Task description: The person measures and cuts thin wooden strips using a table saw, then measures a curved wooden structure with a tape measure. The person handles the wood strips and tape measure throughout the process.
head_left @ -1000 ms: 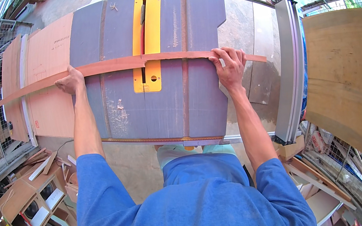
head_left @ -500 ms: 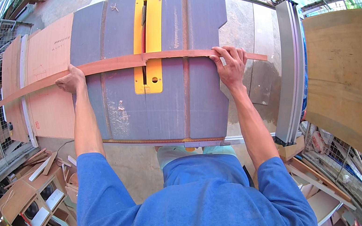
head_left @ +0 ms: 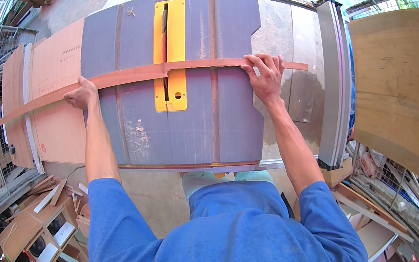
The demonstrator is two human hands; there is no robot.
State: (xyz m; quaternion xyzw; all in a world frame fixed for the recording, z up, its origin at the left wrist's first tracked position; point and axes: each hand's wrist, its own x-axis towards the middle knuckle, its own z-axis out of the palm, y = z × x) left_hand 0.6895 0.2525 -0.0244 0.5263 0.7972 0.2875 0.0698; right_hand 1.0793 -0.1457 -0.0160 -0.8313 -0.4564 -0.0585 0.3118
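Observation:
A long reddish wooden strip (head_left: 124,76) lies crosswise over a grey table saw top (head_left: 197,138). It steps from wider to narrower near the middle, with a ragged edge there. That step sits at the saw blade (head_left: 165,28), which rises from the slot in a yellow insert plate (head_left: 176,89). Around the strip's left part closes my left hand (head_left: 82,93), by the wooden side panel. My right hand (head_left: 266,73) grips the narrow part near the saw top's right edge, fingers over it and thumb on the near side.
A pale wood panel (head_left: 62,116) extends the surface on the left. To the right stand a grey metal fence rail (head_left: 329,84) and a large brown board (head_left: 407,99). Wooden shelving with offcuts (head_left: 35,241) fills the lower left; scrap lumber (head_left: 372,209) lies lower right.
The view has shifted slightly against the saw table. Both hands keep their hold, and the strip sits in almost the same place across the blade slot.

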